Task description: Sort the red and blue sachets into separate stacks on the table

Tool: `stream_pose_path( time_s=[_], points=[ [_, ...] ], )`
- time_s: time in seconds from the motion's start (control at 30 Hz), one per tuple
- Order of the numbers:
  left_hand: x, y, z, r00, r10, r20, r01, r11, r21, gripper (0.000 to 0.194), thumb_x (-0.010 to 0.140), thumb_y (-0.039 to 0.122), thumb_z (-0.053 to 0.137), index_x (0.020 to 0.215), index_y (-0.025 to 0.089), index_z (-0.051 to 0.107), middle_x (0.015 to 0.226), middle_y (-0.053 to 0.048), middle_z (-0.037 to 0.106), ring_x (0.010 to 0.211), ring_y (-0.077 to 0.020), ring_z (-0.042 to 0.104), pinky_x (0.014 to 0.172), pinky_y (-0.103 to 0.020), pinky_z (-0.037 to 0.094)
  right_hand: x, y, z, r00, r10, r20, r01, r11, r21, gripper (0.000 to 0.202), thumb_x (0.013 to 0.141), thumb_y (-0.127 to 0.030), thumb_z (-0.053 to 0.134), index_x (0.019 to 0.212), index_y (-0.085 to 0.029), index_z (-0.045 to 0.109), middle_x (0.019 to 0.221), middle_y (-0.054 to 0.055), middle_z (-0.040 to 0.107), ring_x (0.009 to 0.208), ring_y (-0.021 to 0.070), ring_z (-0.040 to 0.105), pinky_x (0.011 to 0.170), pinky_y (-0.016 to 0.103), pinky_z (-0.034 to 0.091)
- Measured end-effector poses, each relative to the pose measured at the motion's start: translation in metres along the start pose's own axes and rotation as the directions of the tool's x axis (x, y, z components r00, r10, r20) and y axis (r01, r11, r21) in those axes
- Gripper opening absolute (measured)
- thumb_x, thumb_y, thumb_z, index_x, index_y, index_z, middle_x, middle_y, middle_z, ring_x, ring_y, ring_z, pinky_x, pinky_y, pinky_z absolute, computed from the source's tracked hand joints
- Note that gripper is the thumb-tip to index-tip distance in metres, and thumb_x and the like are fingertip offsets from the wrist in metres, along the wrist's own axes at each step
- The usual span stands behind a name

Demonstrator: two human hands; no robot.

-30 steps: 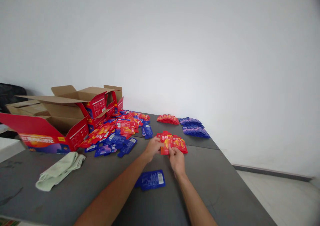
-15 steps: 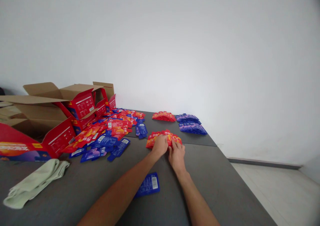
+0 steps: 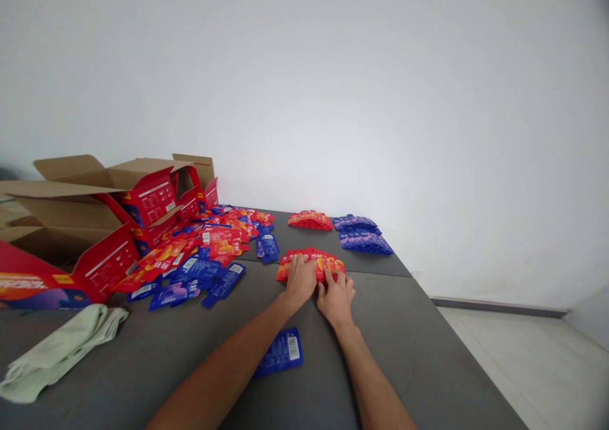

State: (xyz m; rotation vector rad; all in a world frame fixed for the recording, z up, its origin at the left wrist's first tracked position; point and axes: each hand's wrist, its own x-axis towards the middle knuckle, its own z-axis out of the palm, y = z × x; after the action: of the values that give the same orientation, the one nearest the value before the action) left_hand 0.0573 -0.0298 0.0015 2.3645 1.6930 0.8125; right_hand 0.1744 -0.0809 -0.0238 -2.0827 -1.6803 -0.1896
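A fanned row of overlapping red sachets (image 3: 328, 262) lies on the dark grey table. Across its left part rests my left hand (image 3: 301, 279), fingers stretched forward and lying on the packets. My right hand (image 3: 335, 295) touches the near edge of the row at its right part, with fingers apart. Some of the sachets' lower edges are hidden beneath my fingers. A single blue sachet (image 3: 285, 351) with a barcode lies closer to me, partly covered by my left forearm.
Behind the row are another red fan of sachets (image 3: 310, 219) and two blue fans (image 3: 365, 242). A loose heap of red and blue sachets (image 3: 204, 259) spreads at left, beside open red cartons (image 3: 107, 259). A folded pale green cloth (image 3: 66, 351) lies front left.
My left hand has shifted slightly left along the red row, and its fingers have gone from bunched to stretched out. My right hand stays near the same spot.
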Motion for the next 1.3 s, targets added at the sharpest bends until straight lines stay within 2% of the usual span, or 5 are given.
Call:
stream_pose_path(
  time_s=[0.13,0.33,0.53,0.8,1.3],
  points=[
    [-0.016,-0.01,-0.005,0.998,-0.061,-0.017,0.062,0.996,0.057,0.051,0.09,0.038,0.045,0.14,0.028,0.047,0.145,-0.011,0.04,0.132,-0.0318,0.031,0.109,-0.05,0.026,-0.001,0.001,0.0,0.999,0.027,-0.024,-0.027,1.0,-0.012,0.058,0.09,-0.051,0.046,0.145,-0.03,0.042,0.154,0.008,0.028,0.136,0.0356,0.024,0.107,0.048,0.025],
    [-0.034,-0.023,0.004,0.982,-0.118,0.149,0.107,0.991,0.08,0.084,0.081,0.051,0.055,0.153,0.037,0.014,0.162,-0.006,0.009,0.145,-0.0421,0.003,0.107,-0.067,0.019,-0.002,0.004,0.01,0.996,0.036,0.077,-0.037,0.999,0.015,0.072,0.089,-0.053,0.046,0.153,-0.036,0.018,0.161,0.006,0.008,0.143,0.0392,0.014,0.108,0.056,0.023],
    [-0.031,-0.028,0.007,0.982,-0.026,0.19,0.006,0.995,0.103,0.075,0.085,0.045,0.051,0.152,0.041,0.017,0.163,-0.003,0.009,0.146,-0.0406,0.004,0.11,-0.067,0.013,-0.003,0.005,0.013,0.991,0.007,0.132,-0.008,1.0,0.006,0.076,0.088,-0.046,0.051,0.153,-0.037,0.013,0.162,0.004,0.004,0.144,0.0386,0.011,0.108,0.059,0.021],
    [-0.028,-0.035,0.018,0.987,-0.013,0.16,-0.003,0.995,0.099,0.058,0.092,0.042,0.041,0.148,0.041,0.029,0.16,-0.005,0.022,0.145,-0.0397,0.013,0.107,-0.07,0.018,0.005,0.005,0.021,0.982,0.018,0.188,-0.007,0.998,-0.057,0.065,0.093,-0.051,0.044,0.152,-0.039,0.018,0.161,0.005,0.01,0.143,0.0389,0.015,0.108,0.059,0.019],
    [-0.005,-0.04,0.03,0.975,-0.077,0.21,0.066,0.996,0.059,0.057,0.091,0.039,0.048,0.146,0.042,0.033,0.161,-0.002,0.019,0.147,-0.0389,0.007,0.109,-0.07,0.014,0.026,0.009,0.029,0.975,0.023,0.223,0.0,0.995,-0.1,0.056,0.097,-0.045,0.039,0.15,-0.043,0.022,0.159,0.003,0.022,0.141,0.0334,0.021,0.108,0.053,0.021]
  ],
)
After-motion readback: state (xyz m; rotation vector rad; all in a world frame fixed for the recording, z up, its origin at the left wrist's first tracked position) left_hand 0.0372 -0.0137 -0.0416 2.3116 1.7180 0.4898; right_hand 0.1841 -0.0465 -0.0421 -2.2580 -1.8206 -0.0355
